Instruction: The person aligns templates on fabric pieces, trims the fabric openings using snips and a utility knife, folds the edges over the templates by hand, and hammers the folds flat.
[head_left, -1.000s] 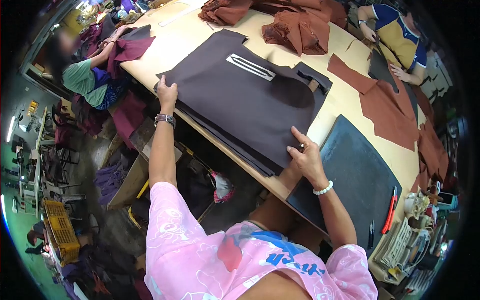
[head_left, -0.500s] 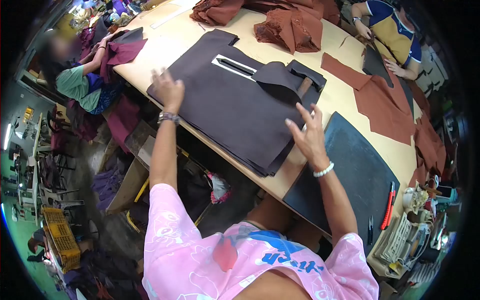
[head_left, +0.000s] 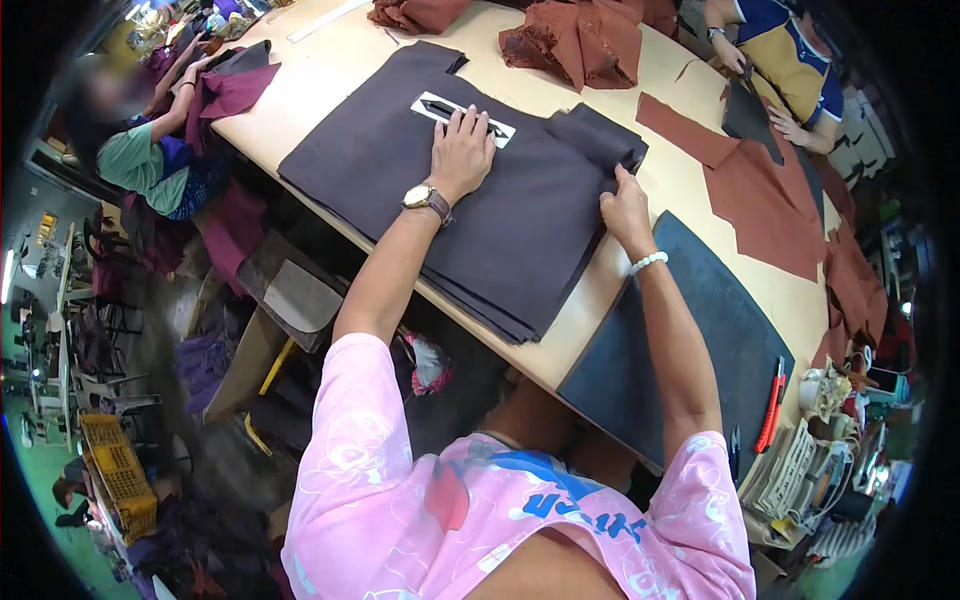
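Note:
A stack of dark, near-black cloth pieces [head_left: 370, 150] lies on the table in front of me. My left hand [head_left: 462, 158] rests flat on the top piece with fingers stretched out. Its fingertips lie over a white rectangular strip [head_left: 420, 103] with a long dark shape along its middle. At the stack's right side, my right hand [head_left: 628, 208] is closed with thumb and fingers pinched on the edge of the folded-over cloth [head_left: 598, 132]. Whatever lies beneath that fold is hidden.
A dark cutting mat [head_left: 690, 320] lies to the right, with a red utility knife [head_left: 770, 408] near its edge. Rust-brown cloth [head_left: 765, 205] is spread beyond. One person [head_left: 790, 70] works at far right, another [head_left: 150, 150] at far left with maroon cloth.
My left hand has moved right from the stack's left edge onto the white strip. My right hand has closed on the cloth fold, which now covers the hammer seen before.

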